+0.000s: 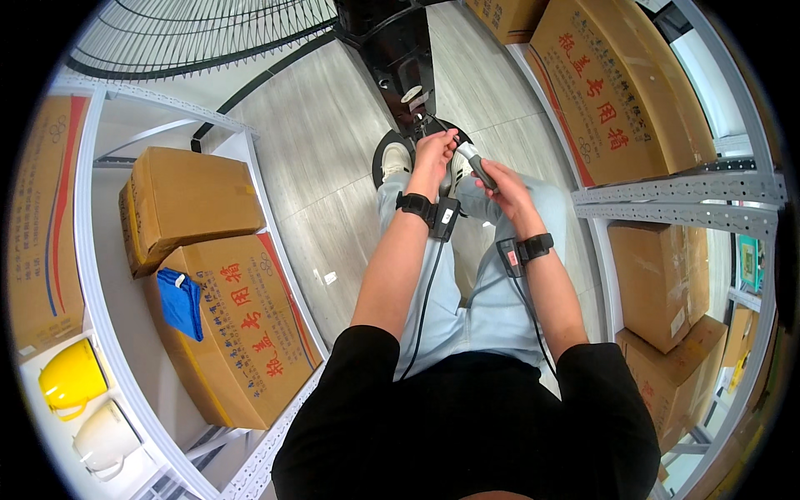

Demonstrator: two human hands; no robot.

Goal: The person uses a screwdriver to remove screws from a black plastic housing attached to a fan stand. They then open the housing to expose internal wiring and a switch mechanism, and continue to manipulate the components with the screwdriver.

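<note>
My right hand (506, 187) is closed round a grey-and-white handled tool (477, 162). A thin dark shaft seems to run from it toward the black fan stand (390, 62). Just left of the tool, my left hand (435, 154) has its fingers drawn together by the foot of the stand; what they grip is too small to make out. A dark round base (382, 158) shows under the stand, between and around my shoes. Each wrist wears a black strap with a small box and a cable.
A wire fan guard (208, 37) spreads across the upper left. Shelving at left bears cardboard boxes (196, 200), a blue cloth (180, 304), a yellow mug (73, 375) and a white mug (107, 435). More cardboard boxes (617, 92) fill the metal shelving (683, 200) at right. Small white scraps (330, 277) lie on the floor.
</note>
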